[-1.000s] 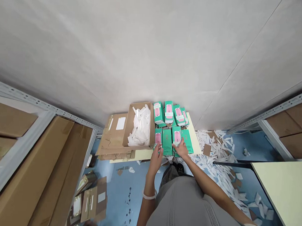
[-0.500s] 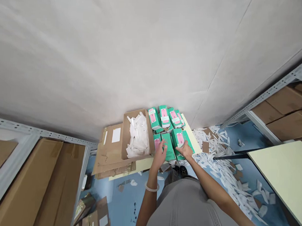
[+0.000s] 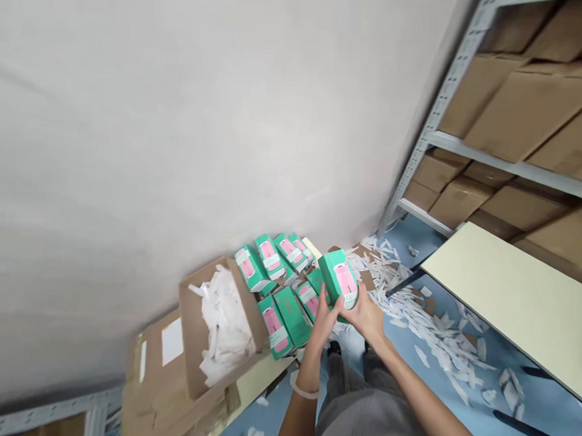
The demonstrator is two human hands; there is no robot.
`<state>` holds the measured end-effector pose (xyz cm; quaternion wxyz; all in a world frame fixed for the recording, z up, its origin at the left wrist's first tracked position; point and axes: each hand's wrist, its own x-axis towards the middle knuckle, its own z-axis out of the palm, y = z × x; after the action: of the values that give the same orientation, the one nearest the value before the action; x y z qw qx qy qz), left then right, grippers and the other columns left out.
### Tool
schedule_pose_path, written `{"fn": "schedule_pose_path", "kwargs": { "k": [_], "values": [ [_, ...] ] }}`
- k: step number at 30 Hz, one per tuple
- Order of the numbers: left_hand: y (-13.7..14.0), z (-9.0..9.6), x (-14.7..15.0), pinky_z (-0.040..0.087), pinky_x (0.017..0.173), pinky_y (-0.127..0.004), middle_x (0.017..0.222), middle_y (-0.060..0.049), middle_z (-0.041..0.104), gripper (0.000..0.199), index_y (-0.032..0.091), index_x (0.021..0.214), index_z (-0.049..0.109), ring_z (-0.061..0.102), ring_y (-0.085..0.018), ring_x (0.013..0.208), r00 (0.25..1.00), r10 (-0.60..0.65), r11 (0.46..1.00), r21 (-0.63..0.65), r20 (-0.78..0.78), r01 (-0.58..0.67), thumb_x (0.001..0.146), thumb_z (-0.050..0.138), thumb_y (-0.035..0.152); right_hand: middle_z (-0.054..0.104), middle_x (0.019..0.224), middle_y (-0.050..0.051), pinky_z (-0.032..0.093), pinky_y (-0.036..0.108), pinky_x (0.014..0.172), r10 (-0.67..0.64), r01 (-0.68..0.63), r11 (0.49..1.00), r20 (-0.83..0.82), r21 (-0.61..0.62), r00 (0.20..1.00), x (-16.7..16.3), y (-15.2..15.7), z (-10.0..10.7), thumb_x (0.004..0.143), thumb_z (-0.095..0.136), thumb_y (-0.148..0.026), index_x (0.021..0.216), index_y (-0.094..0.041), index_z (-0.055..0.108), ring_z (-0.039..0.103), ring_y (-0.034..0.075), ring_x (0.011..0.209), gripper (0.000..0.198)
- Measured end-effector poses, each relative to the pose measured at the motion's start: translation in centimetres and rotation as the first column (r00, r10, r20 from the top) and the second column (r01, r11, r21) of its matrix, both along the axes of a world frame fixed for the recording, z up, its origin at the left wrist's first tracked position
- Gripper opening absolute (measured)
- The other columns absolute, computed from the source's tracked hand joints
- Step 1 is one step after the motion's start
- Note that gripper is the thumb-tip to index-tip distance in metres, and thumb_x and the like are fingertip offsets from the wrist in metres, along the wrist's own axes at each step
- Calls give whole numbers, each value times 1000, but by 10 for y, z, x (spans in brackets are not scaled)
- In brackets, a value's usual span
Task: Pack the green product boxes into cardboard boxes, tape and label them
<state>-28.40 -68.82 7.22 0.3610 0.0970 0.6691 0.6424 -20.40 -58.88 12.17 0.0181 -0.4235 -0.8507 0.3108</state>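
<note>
Between my two hands is a green box with a pink panel (image 3: 339,275), tilted and raised above the table's right end. My left hand (image 3: 326,317) grips its lower left side. On the lower right side, my right hand (image 3: 365,313) is closed around it. Several more green boxes (image 3: 291,316) lie in two rows to the left, some showing pink fronts and white labels. Beside them stands an open cardboard carton (image 3: 261,332) with crumpled white paper strips (image 3: 226,321) inside.
A flattened cardboard piece (image 3: 156,382) lies left of the carton. White paper scraps (image 3: 440,346) litter the blue floor. At right are a pale yellow table (image 3: 514,292) and metal shelving (image 3: 515,167) loaded with brown cartons. A pale wall (image 3: 228,112) rises behind.
My view has turned to the right. Both hands have closed on one green box, lifted it from the row and carried it rightward.
</note>
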Motion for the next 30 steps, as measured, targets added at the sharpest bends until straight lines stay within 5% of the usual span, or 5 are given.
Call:
{"fn": "schedule_pose_path", "kwargs": {
  "k": [9,16,22,26,30],
  "values": [
    [113,16,85,51,100,-39,130,-17,61,85,22,144,37,63,-26,117,982,-189,976,109,-7,189,75,79,46,70,116,12,41,30,64,-136,137,989,-14,48,991,105,83,14,84,55,-47,128,-21,44,70,30,93,52],
    [265,12,199,55,92,-40,123,-16,63,85,20,134,43,67,-27,108,949,-316,942,124,14,312,64,86,42,72,109,10,43,30,67,-326,327,945,-75,7,943,236,206,14,83,58,-48,131,-21,43,70,29,92,56],
    [378,7,291,55,92,-40,115,-13,66,84,18,125,48,67,-26,105,899,-439,884,174,-7,433,56,90,39,63,129,12,50,36,83,-396,378,918,-307,-120,865,349,301,-4,79,62,-49,139,-21,39,65,29,109,70],
    [417,13,324,56,85,-37,114,-11,65,75,20,118,49,68,-24,98,849,-502,847,106,-167,522,57,89,38,60,131,15,48,43,97,-374,334,926,-563,-177,737,398,352,-15,75,66,-53,131,-20,50,59,30,118,67],
    [446,15,343,53,86,-35,113,-7,65,70,23,120,47,66,-24,100,663,-584,766,-51,-468,640,62,85,34,57,132,17,51,45,93,-481,505,849,-626,-157,614,412,384,-10,72,70,-55,135,-20,43,60,31,116,78]
  ]
}}
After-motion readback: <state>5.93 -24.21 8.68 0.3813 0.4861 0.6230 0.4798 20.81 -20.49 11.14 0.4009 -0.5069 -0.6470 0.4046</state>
